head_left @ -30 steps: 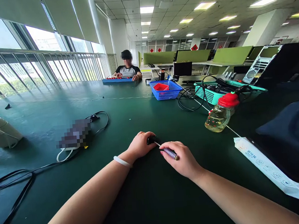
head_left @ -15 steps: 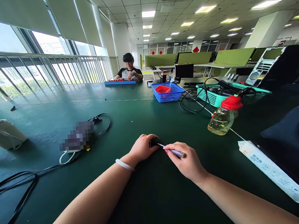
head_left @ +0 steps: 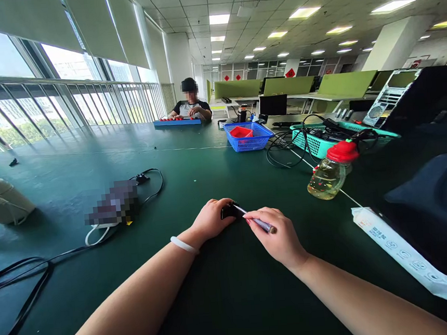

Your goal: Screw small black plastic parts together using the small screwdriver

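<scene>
My left hand (head_left: pixel 209 220), with a white band on its wrist, rests on the green table (head_left: pixel 90 163) and grips a small black object (head_left: pixel 229 210). My right hand (head_left: pixel 277 236) holds a thin screwdriver (head_left: pixel 257 221) with a purplish handle. Its metal tip points into the black object. Both hands sit close together near the table's front middle.
A bottle (head_left: pixel 330 170) with a red cap lies to the right. Behind it stand a blue basket (head_left: pixel 248 134) and a teal basket (head_left: pixel 318 139) with black cables. A dark bag (head_left: pixel 438 206) and white packet (head_left: pixel 403 258) are at right. Cables (head_left: pixel 29 273) run on the left. A person (head_left: pixel 190 105) sits far off.
The screwdriver's handle end has lifted slightly and my right hand has shifted a little. My left hand stays on the black object.
</scene>
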Available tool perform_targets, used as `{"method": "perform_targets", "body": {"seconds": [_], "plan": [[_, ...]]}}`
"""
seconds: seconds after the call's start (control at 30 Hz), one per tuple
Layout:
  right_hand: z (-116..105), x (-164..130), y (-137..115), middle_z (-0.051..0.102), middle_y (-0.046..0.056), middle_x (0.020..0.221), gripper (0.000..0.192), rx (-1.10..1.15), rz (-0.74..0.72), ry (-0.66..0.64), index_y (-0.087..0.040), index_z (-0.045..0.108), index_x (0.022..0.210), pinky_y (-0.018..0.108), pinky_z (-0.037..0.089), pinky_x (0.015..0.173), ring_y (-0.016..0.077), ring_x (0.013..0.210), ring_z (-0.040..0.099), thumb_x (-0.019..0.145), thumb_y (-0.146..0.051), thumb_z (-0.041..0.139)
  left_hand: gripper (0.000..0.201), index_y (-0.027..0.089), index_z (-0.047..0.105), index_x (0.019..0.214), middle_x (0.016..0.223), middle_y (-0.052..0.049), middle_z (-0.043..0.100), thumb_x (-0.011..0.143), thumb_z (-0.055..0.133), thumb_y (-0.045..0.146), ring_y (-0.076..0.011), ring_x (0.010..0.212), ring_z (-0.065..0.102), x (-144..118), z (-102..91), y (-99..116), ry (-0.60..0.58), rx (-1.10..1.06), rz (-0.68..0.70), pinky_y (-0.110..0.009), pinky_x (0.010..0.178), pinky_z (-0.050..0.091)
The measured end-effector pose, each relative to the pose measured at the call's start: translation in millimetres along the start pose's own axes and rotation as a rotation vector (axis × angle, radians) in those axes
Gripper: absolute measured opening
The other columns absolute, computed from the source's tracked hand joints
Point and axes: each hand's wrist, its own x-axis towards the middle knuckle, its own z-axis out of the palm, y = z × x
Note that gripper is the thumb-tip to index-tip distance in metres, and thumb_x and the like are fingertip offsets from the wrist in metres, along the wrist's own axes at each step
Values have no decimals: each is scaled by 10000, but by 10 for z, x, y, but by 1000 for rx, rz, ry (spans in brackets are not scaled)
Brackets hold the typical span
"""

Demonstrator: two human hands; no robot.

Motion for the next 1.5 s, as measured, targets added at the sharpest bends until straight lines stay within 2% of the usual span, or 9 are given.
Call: {"method": "perform_targets", "body": {"seconds": [0.27,0.43,0.57,0.83,1.0,1.07,1.17,1.33,1.5], "plan": [[14,11,74,716,44,882,159,20,86,-2,-244,692,934,350,516,770,199,817,676,889,-179,555,489,224,590,1256,1108,-62,711,783,692,296,-251,1072,614,-3,-9,8,-20,-20,8,-391,961,491],[16,32,144,700,63,909,158,37,172,63,-236,681,972,344,535,769,212,831,671,896,-236,543,502,240,593,1251,1073,-56,714,763,697,294,-250,1057,622,-3,-10,15,-10,-5,-2,-392,945,498],[-12,36,85,710,70,931,167,55,158,65,-229,666,965,346,526,795,219,870,672,929,-287,514,589,238,556,1297,1086,-43,718,729,708,258,-247,1067,616,-7,-15,14,-35,-25,63,-398,972,478],[-44,26,35,655,33,764,198,91,214,70,-219,613,826,291,478,632,180,673,606,924,-326,480,580,248,559,1296,1125,-51,707,740,722,239,-233,1052,623,-10,-40,23,-65,-45,102,-387,971,468],[26,23,176,498,-37,594,179,238,361,42,-216,567,831,241,368,475,125,493,453,892,-372,504,580,257,559,1301,1159,-53,698,746,729,235,-231,1055,626,-11,-35,3,-94,-64,111,-387,972,471],[60,19,251,451,-51,561,204,284,414,10,-218,549,825,236,345,451,121,471,433,888,-408,507,570,259,565,1297,1173,-55,694,752,727,227,-232,1067,625,-11,-31,-5,-97,-64,110,-384,973,476],[84,13,346,482,-41,579,256,292,456,-26,-218,548,830,242,371,464,131,486,466,904,-456,485,569,259,559,1307,1192,-57,688,763,712,199,-232,1092,619,-11,-30,-2,-98,-53,113,-381,987,476],[66,20,376,519,-23,596,309,259,465,13,-213,568,836,259,407,502,148,517,505,912,-501,487,570,260,544,1328,1225,-62,678,783,694,187,-245,1130,608,-25,-61,51,-120,-12,103,-406,1021,459],[15,27,270,488,-26,587,331,257,385,75,-219,537,789,258,400,507,142,512,474,947,-490,432,550,258,553,1317,1245,-64,671,791,710,219,-253,1147,599,-41,-113,123,-151,20,88,-419,1042,439]]}}
